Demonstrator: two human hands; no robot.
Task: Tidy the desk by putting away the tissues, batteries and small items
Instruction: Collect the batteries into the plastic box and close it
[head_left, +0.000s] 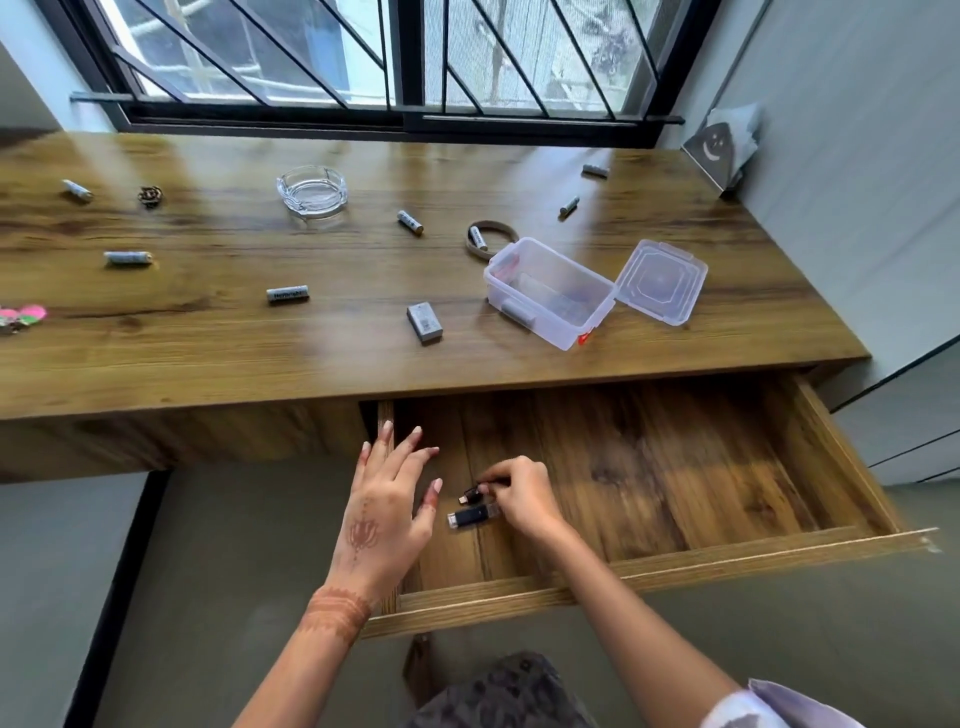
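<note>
Black USB stick (471, 518) lying flat in drawer (675, 467), long axis left-right

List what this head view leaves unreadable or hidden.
- Pink items: cut off by the left edge.
- Battery label: too blurred to read.
- Small black item at the right hand: fingers cover part, kind unclear.
- Clear box contents: hazy through the plastic.
- Drawer back: hidden under the desk.

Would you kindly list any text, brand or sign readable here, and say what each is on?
Battery nearest the desk's front edge: dark band of print, too blurred to read.
Grey block: printing, too small.
Clear box: red sticker, unreadable.
Tissue holder: smiley face sign, no words.
</note>
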